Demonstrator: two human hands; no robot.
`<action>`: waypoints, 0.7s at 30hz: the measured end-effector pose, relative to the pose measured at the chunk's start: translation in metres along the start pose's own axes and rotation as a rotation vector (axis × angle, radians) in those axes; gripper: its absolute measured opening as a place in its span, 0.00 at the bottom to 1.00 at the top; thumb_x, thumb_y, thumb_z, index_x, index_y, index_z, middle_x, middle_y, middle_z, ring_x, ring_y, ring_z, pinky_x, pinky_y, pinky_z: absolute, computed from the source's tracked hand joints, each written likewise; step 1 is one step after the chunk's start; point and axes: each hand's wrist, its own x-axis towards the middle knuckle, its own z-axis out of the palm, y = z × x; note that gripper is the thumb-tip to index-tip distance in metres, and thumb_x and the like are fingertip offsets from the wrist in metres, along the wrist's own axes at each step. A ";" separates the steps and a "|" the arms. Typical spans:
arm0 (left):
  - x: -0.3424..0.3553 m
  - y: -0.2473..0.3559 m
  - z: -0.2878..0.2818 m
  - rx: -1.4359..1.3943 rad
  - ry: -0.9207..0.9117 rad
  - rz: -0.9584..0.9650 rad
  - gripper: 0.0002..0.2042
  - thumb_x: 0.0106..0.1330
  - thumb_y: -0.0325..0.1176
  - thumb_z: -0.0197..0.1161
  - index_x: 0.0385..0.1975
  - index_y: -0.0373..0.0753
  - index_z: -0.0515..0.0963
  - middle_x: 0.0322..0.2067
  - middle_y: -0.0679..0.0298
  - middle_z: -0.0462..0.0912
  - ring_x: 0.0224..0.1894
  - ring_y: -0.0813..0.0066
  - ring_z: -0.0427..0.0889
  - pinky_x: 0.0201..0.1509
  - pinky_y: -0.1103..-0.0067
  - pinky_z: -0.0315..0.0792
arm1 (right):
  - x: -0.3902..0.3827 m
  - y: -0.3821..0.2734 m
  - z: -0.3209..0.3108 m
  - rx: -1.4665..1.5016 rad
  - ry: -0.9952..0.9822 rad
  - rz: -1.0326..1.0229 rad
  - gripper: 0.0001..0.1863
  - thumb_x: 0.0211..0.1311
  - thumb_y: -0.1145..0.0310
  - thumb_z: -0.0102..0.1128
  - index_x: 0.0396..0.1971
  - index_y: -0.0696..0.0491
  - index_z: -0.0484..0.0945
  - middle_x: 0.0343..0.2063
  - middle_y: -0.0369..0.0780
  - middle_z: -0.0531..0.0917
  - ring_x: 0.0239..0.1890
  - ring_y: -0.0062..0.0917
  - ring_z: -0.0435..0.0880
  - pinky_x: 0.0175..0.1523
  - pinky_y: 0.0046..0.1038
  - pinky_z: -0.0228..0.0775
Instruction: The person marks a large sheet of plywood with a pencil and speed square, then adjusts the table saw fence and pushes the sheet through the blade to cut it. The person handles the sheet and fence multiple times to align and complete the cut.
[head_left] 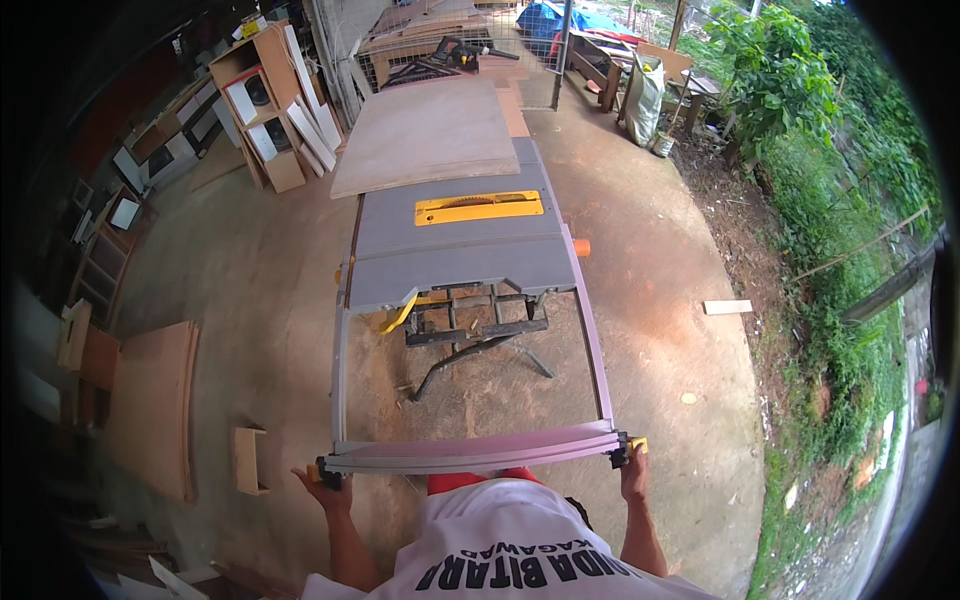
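A grey table saw point(450, 250) has a yellow insert point(515, 205) around its blade. Its rails run toward me to a grey fence bar point(475, 450) with black-and-yellow end clamps. My left hand point(325, 490) is at the left clamp point(325, 468), thumb and fingers apart, touching it from outside and below. My right hand point(634, 476) is closed on the right clamp point(621, 450). A large pale board point(425, 135) lies over the saw's far end. A black folding stand point(475, 335) shows beneath the near opening.
Plywood sheets point(150, 410) and a small wooden piece point(250, 460) stand at left. Cabinets and boards point(265, 120) are at back left, a wire fence point(400, 60) behind the saw. A loose plank point(727, 306), white sack point(643, 100) and greenery point(850, 380) are right.
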 end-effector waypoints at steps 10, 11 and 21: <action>-0.005 0.025 0.006 0.135 -0.011 0.024 0.37 0.67 0.78 0.43 0.32 0.45 0.79 0.31 0.66 0.81 0.35 0.69 0.78 0.41 0.72 0.71 | 0.022 0.014 0.010 -0.220 -0.058 -0.049 0.21 0.79 0.48 0.47 0.38 0.52 0.71 0.33 0.32 0.72 0.36 0.18 0.70 0.44 0.26 0.64; -0.001 0.030 -0.001 0.143 -0.038 0.032 0.38 0.67 0.78 0.42 0.33 0.45 0.79 0.33 0.65 0.82 0.36 0.68 0.78 0.42 0.70 0.72 | 0.026 0.016 0.014 -0.211 -0.057 -0.054 0.21 0.79 0.48 0.47 0.38 0.52 0.70 0.32 0.31 0.72 0.35 0.18 0.69 0.43 0.26 0.64; -0.006 0.024 -0.032 0.355 0.035 0.226 0.35 0.71 0.75 0.41 0.42 0.45 0.78 0.37 0.69 0.82 0.42 0.73 0.80 0.53 0.74 0.72 | 0.013 -0.015 0.037 -0.101 0.107 -0.033 0.13 0.69 0.59 0.61 0.34 0.52 0.72 0.28 0.32 0.74 0.32 0.18 0.72 0.39 0.24 0.64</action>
